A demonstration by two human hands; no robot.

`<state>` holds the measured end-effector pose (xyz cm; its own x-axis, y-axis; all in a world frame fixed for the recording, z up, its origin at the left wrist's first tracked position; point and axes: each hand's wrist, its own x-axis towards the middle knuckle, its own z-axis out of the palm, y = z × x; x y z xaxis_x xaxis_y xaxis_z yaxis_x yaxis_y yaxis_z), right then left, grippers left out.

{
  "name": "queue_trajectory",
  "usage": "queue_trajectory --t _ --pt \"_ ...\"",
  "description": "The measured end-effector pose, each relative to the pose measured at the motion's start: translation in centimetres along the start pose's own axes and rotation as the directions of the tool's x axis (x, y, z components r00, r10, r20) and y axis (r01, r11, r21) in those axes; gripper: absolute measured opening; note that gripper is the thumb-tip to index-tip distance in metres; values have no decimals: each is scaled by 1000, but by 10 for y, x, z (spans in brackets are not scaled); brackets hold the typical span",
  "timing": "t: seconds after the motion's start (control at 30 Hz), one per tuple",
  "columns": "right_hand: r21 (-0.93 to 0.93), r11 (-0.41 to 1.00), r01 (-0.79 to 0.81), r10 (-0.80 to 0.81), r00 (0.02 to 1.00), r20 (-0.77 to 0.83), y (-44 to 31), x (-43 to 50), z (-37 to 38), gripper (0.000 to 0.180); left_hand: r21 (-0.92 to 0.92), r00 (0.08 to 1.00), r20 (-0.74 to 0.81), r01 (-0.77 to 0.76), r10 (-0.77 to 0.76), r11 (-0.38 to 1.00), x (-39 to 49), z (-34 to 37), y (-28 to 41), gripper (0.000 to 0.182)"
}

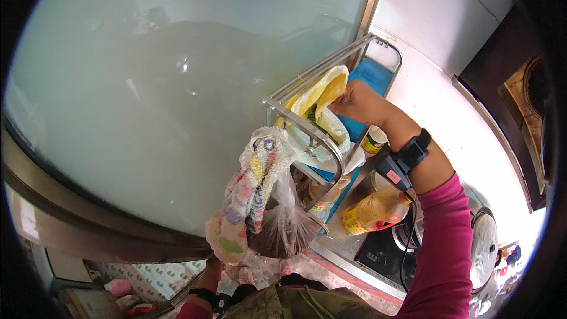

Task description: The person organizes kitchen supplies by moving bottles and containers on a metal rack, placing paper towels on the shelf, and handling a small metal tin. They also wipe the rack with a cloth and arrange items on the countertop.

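My right hand [352, 103] is at the opening of a yellow and white bag [328, 93], which stands on the upper shelf of a metal rack [319, 135]. Dark green stuff shows inside the bag; the fingertips are partly hidden, so their grip cannot be told. My left hand [214, 266] hangs low beside the lower end of a patterned towel [248, 195], and its fingers are mostly hidden. The towel hangs from the rack's end, beside a tied clear plastic bag [285, 230] with dark contents.
Below the rack are an oil bottle [376, 210], a labelled tub [374, 140] and a black cooktop [383, 252]. A lidded pot [483, 252] stands at the right. A large frosted glass panel [146, 110] fills the left, and a dark stove hood [496, 62] is at the upper right.
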<state>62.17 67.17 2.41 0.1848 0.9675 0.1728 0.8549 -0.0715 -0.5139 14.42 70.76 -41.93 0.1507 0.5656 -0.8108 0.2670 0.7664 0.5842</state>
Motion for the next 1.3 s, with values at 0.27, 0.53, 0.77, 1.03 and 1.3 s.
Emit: queue_trajectory --t 0.27,0.53,0.77,1.03,1.3 --pt "2 999 53 -52 979 -198 -16 -3 2 18 66 999 47 15 -19 998 4 -7 -3 22" --pt "-493 859 -141 169 985 14 -22 -13 -76 35 507 836 289 -547 467 666 -4 -24 -4 18" --pt "294 907 -303 352 927 -131 15 20 -77 44 168 996 62 -72 62 983 -20 -22 -2 13" --pt "-3 914 -406 400 898 182 32 43 -60 45 414 831 275 -556 483 721 41 -46 -40 9" --pt "-212 970 -123 139 988 64 38 23 -14 29 465 960 205 -268 192 844 48 -18 -20 20"
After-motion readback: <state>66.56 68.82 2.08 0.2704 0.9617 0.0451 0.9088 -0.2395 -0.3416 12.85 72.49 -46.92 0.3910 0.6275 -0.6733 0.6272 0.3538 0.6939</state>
